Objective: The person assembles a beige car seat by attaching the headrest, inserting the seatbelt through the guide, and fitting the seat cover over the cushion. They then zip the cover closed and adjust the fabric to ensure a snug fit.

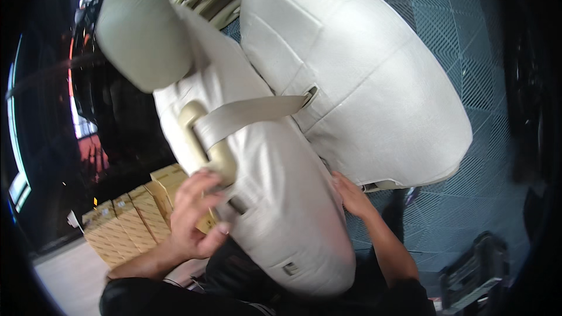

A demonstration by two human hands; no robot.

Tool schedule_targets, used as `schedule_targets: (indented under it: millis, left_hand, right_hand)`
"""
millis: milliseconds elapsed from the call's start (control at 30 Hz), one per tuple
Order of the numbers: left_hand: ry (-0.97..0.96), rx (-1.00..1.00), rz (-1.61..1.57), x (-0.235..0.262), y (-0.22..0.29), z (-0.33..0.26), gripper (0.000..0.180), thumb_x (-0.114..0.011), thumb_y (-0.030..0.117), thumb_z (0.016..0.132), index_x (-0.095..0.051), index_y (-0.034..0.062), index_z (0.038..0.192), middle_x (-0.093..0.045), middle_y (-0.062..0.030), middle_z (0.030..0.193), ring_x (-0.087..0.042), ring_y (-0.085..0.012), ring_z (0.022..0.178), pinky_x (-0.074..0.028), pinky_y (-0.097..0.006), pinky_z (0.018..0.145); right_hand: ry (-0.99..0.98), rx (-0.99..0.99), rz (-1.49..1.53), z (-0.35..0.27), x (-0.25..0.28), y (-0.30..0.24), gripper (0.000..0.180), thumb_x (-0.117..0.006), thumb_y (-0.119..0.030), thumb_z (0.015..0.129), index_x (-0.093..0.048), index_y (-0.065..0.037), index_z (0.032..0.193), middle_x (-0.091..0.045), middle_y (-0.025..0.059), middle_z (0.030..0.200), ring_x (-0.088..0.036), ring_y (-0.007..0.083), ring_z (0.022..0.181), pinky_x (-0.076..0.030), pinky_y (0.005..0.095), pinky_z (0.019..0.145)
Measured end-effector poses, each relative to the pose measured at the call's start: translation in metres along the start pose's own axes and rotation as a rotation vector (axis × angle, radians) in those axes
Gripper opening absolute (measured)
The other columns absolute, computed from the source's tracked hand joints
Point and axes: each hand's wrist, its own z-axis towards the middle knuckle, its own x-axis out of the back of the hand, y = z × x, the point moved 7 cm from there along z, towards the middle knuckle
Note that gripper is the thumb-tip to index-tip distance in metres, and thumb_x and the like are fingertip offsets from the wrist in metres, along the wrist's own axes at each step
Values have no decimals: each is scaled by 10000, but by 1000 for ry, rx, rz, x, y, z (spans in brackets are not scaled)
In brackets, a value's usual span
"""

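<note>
Here, our left hand [190,216], half-open, meets beige curved plastic handle [223,161] on pale padded seatback [278,199]; right hand [353,197] rests against seatback's right edge, presumably bracing it, grip hidden.

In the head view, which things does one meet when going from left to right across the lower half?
Cardboard boxes → the left hand → a small rectangular slot → the right hand → a dark frame-like object at lower right.
</note>
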Motion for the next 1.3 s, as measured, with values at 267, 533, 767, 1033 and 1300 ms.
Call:
schedule_targets:
  millis: [267, 533, 767, 1033, 1300]
  left_hand:
    - [85, 1161, -887, -158, -144, -234, 504, -620, 350, 986, -524, 26, 1360, -582, -165, 1294, -561, -251, 1201, -443, -348, 1012]
    - [42, 1128, -1020, -197, -164, -293, 413, -667, 313, 967, -607, 24, 1257, -656, -111, 1183, -618, -190, 1107, -502, -333, 934]
    - [179, 1281, -1213, -288, -288, -295, 428, -568, 393, 1000, -648, 6, 1162, -705, -103, 1046, -665, -181, 1001, -503, -325, 910]
    - [441, 1277, -1808, -448, -417, -80, 833, -535, 626, 915, -485, -33, 1422, -500, -243, 1460, -451, -352, 1385, -348, -390, 1142]
    - [286, 1119, -1608, -314, -401, -121, 602, -604, 382, 970, -539, -120, 1295, -634, -332, 1189, -655, -358, 1101, -522, -409, 915]
  right_hand:
    - [417, -38, 121, -142, 55, -113, 728, -378, -550, 1040, -438, 41, 1461, -505, 207, 1453, -490, 298, 1331, -348, 367, 1133]
    - [420, -148, 26, -105, 215, -89, 727, -363, -541, 1051, -438, 62, 1450, -554, 181, 1404, -557, 275, 1250, -428, 367, 1065]
    - [1234, 43, -837, -101, 172, -181, 690, -440, -463, 1054, -444, 130, 1407, -516, 280, 1406, -533, 347, 1272, -430, 416, 1061]
    - [1862, -367, -1336, 42, 63, -139, 1101, -408, -883, 813, -195, -134, 1590, -211, 187, 1628, -235, 418, 1475, -219, 736, 1082]
    - [1620, -741, -1295, 21, 94, -146, 1221, -375, -924, 782, -35, -83, 1599, -94, 239, 1638, -167, 494, 1474, -235, 605, 1170]
